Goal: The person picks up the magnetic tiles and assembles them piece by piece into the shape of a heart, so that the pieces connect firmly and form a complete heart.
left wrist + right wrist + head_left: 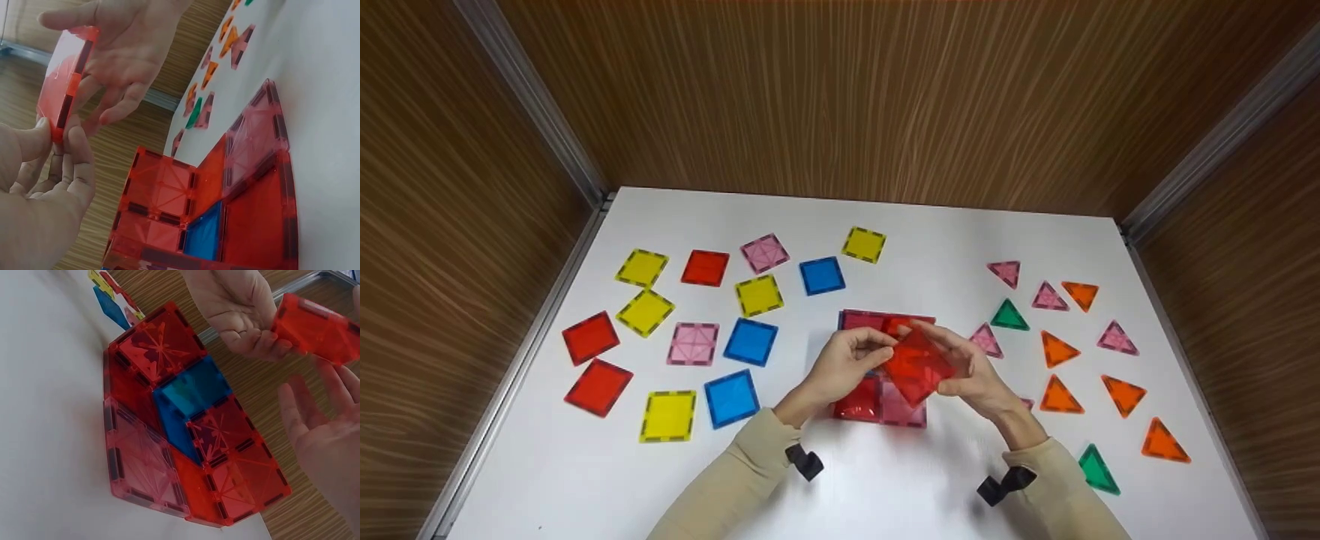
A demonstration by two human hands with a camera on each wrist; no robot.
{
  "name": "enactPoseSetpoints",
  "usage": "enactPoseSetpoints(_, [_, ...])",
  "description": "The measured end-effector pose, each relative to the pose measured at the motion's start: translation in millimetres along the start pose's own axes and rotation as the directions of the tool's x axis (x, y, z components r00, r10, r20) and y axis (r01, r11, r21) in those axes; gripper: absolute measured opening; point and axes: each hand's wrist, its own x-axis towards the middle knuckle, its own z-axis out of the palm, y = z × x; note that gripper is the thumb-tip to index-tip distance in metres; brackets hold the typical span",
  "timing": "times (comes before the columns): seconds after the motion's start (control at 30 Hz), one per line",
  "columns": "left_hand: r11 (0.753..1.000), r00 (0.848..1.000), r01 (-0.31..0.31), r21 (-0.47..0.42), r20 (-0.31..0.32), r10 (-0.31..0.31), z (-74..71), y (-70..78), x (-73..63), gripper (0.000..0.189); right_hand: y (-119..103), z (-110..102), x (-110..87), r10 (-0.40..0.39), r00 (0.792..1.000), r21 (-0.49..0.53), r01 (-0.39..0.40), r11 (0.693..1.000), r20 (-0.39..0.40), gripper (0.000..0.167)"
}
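My left hand pinches a translucent red square magnetic tile by one edge, thumb on one face and fingers behind. The tile is tilted, held up above a boxy structure of joined magnetic tiles. My right hand is around the tile's other side, its fingers spread and loosely bent and its thumb extended close by the edge. In the right wrist view the structure shows red and pink square panels, with a blue panel among them. From the head view, both hands and the held tile cover part of it.
Loose square tiles in yellow, red, pink and blue lie on the left of the white table, such as a blue square. On the right are scattered triangles, including an orange triangle and a green triangle. Wood-grain panels enclose the table.
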Motion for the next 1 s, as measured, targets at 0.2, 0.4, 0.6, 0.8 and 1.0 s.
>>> enactPoseSetpoints(0.2, [1.0, 1.0, -0.014, 0.003, 0.011, 0.014, -0.5, 0.8, -0.6, 0.022, -1.9, -2.3, -1.0, 0.003, 1.0, -0.001, -0.003, 1.0, 0.0, 0.079])
enactPoseSetpoints(0.4, [0.988, 0.996, -0.083, 0.127, 0.002, 0.084, -12.3, 5.8, -3.7, 0.03, -7.7, -10.3, -8.6, -0.014, 0.992, -0.018, 0.012, 1.0, -0.123, 0.071])
enactPoseSetpoints(0.6, [0.948, 0.983, -0.16, 0.275, -0.049, 0.18, -36.3, 6.7, -0.7, 0.035, -8.6, -28.4, -24.6, 0.009, 0.969, -0.036, -0.019, 0.999, -0.248, 0.066])
enactPoseSetpoints(0.8, [0.907, 0.973, -0.132, 0.4, -0.121, 0.195, -52.2, -2.0, 4.2, 0.037, -2.8, -40.1, -33.0, 0.075, 0.916, -0.183, -0.158, 0.97, -0.393, 0.075])
enactPoseSetpoints(1.0, [0.878, 0.981, -0.045, 0.477, -0.146, 0.13, -54.9, -17.1, 5.6, 0.047, 6.7, -44.6, -33.7, 0.164, 0.878, -0.332, -0.335, 0.882, -0.449, 0.08])
